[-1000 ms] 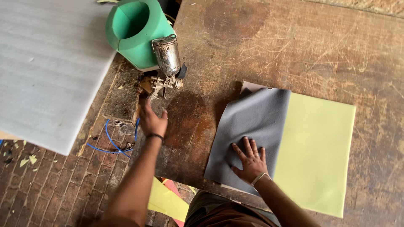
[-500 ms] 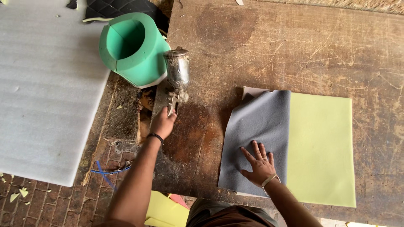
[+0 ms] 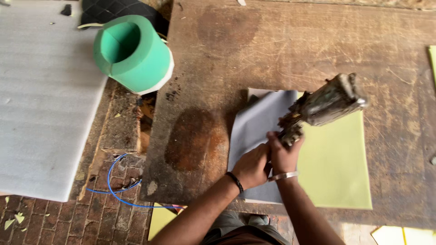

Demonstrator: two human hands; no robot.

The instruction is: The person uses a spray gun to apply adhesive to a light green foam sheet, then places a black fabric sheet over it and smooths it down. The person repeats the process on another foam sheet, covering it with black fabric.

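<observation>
Both our hands, left hand (image 3: 254,165) and right hand (image 3: 284,154), clasp the spray gun (image 3: 320,106) above the grey sheet (image 3: 254,127); yellow sheet (image 3: 336,168) beside looks unsprayed.

Spray gun (image 3: 324,106): crusted, dull metal. Bench (image 3: 272,50): worn wood, scratched, stained, matt. Grey sheet (image 3: 254,131) smooth matt; yellow-green sheet (image 3: 336,168) matt foam-like. Green roll (image 3: 131,54) at 10 o'clock: soft foam.
</observation>
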